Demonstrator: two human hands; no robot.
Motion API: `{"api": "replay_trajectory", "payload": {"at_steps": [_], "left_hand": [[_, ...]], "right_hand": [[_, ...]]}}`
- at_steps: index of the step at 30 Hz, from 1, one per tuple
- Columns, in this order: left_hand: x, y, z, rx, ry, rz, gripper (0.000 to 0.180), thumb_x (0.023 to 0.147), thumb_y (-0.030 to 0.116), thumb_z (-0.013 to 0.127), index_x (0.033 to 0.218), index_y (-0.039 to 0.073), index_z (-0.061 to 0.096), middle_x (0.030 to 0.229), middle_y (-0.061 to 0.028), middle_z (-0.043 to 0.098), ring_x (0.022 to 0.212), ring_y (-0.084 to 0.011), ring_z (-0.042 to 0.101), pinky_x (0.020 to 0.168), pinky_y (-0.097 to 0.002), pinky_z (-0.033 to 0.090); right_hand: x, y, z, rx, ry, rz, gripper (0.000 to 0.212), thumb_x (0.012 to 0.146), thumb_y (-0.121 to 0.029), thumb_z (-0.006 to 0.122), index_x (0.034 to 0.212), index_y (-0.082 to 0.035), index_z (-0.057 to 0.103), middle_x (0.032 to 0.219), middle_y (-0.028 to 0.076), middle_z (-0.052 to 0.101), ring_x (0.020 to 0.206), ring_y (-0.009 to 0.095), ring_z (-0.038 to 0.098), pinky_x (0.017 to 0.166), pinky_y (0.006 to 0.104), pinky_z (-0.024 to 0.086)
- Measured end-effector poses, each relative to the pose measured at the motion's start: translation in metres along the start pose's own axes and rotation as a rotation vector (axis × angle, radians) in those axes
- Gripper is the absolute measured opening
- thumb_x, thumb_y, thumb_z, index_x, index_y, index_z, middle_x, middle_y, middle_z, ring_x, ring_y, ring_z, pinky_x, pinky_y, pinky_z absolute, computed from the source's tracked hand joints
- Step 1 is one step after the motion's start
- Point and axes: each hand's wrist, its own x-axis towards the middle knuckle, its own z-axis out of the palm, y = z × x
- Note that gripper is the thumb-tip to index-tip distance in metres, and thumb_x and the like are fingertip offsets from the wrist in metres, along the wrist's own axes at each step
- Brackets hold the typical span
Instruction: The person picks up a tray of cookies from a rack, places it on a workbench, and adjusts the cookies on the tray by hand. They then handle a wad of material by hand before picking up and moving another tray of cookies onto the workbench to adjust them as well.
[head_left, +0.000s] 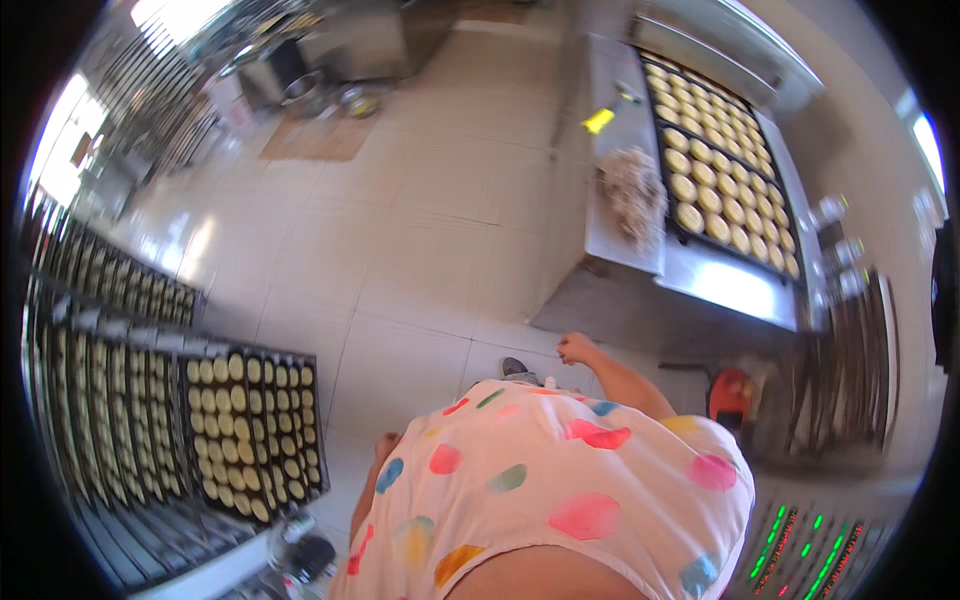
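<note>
Over the tiled floor (pixel 420 270), my right hand (pixel 575 348) hangs in front of me with its fingers loosely curled and nothing visible in them. My left hand (pixel 388 442) is low at my left side, partly behind my patterned top, and its fingers do not show clearly. Neither hand touches anything I can see. Nearest to the right hand is a steel worktable (pixel 620 245). Two dark baking trays on it carry rows of round, pale yellow pastries (pixel 712 200). A crumpled beige cloth (pixel 632 195) and a yellow-handled tool (pixel 600 120) lie beside the trays.
At left stand racks (pixel 110 400) of slanted trays, the nearest tray full of round pastries (pixel 240 430). A red-orange object (pixel 730 395) sits by the worktable's near end, with dark upright trays (pixel 845 370) beyond. A brown mat (pixel 320 138) and metal bowls (pixel 358 100) are far left.
</note>
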Motion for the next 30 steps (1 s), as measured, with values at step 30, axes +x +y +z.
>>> {"api": "replay_trajectory", "payload": {"at_steps": [30], "left_hand": [[0.319, -0.041, -0.294, -0.099, 0.177, -0.214, 0.027, 0.073, 0.031, 0.061, 0.076, 0.005, 0.065, 0.07, -0.0073, 0.064, 0.059, -0.0177, 0.061, 0.058, -0.0334, 0.049]], "right_hand": [[0.307, -0.448, 0.07, -0.009, -0.12, -0.235, 0.018, 0.079, -0.005, 0.055, 0.093, 0.008, 0.053, 0.07, 0.017, 0.061, 0.055, 0.021, 0.062, 0.046, 0.0304, 0.051]]}}
